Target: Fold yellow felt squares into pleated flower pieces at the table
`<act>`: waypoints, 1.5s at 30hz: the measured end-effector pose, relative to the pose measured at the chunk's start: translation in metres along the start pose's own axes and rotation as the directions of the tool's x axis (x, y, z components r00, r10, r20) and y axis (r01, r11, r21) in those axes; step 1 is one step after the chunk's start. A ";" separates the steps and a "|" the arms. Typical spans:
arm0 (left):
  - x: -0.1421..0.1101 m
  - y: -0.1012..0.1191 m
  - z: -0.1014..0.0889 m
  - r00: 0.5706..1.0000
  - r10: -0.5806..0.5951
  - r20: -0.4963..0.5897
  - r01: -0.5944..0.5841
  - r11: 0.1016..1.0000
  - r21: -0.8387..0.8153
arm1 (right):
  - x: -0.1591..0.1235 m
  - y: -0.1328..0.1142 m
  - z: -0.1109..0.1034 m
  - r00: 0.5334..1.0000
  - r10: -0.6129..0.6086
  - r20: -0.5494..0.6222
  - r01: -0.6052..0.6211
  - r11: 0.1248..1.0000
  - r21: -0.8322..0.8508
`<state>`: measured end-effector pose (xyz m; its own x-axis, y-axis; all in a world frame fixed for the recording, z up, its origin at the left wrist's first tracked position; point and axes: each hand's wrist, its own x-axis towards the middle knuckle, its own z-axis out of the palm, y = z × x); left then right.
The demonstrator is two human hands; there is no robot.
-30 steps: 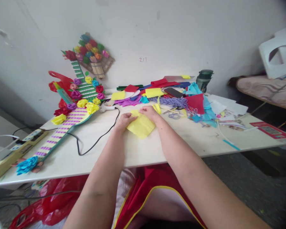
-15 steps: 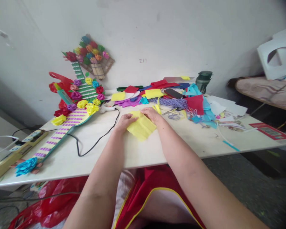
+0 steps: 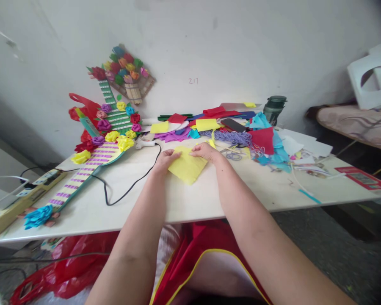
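Observation:
Between my two hands is a square of yellow crepe paper, tilted so that one corner points towards me, just over the table. My left hand is closed on its left edge, thumb on top. At the upper right part of the sheet, my right hand pinches the paper between thumb and fingers. Behind my right hand lie yellow paper strips and scissors, partly hidden. More yellow paper rests on the pile of coloured paper farther back.
On the left stands a decorated guitar shape with paper flowers, beside a power strip. A black cord loops left of my hands. Purple yarn, a phone and a dark bottle sit at the back.
The yellow paper looks flatter and smoother between my hands, and my right fingers have shifted slightly on it. The whole view has moved a little; both hands keep their hold.

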<state>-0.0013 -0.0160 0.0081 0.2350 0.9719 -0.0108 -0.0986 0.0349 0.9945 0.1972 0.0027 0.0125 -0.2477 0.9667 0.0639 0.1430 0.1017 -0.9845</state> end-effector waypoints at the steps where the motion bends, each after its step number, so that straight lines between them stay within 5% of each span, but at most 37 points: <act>1: 0.000 0.000 0.000 1.000 -0.004 0.013 0.004 1.000 -0.008 | 0.001 0.000 0.000 1.000 -0.005 -0.030 0.005 1.000 -0.009; 23: 0.001 0.001 -0.008 0.994 0.021 0.110 -0.011 0.996 -0.089 | -0.002 -0.002 0.000 0.999 0.026 -0.047 -0.013 0.970 0.241; 45: -0.004 0.004 -0.010 0.986 -0.018 0.163 0.026 0.999 -0.045 | -0.008 -0.006 0.000 1.000 -0.010 0.012 0.007 0.980 0.197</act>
<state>-0.0121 -0.0172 0.0108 0.3916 0.9201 -0.0114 -0.1362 0.0702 0.9882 0.1986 -0.0054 0.0175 -0.2610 0.9627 0.0718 -0.0506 0.0606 -0.9969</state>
